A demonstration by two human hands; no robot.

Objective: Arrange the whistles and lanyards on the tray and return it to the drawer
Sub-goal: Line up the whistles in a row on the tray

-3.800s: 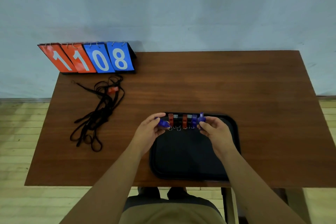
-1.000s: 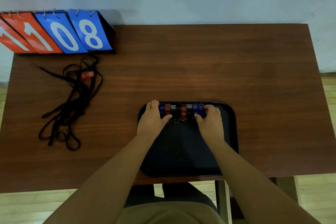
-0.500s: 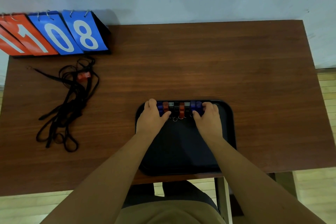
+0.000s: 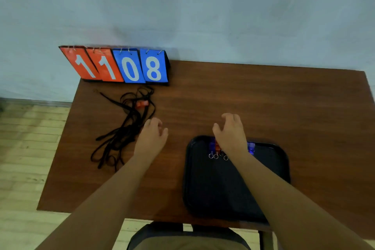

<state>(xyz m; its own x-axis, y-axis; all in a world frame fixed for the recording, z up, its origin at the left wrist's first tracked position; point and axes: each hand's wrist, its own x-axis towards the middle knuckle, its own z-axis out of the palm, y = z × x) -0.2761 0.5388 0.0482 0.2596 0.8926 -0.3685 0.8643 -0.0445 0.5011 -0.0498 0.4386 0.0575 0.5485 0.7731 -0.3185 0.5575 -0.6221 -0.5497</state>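
Whistles [image 4: 215, 146] lined up in a row along the far edge of the black tray [image 4: 269, 168], partly hidden under the right wrist; blue and red ones visible, small metal rings pointing toward the near side. Tray near the front right of the wooden table [image 4: 263, 97]. Right hand [image 4: 230, 132] above the tray's far rim, fingers spread and loosely curled, holding nothing. Left hand [image 4: 152, 138] over bare tabletop left of the tray, open and empty, fingertips just beside the tangle of black lanyards [image 4: 121, 134]. One red whistle [image 4: 142, 104] among the lanyards, toward the far end of the pile. Flip scoreboard [image 4: 115, 65] reading 11 and 08 at the far left corner, against the wall.
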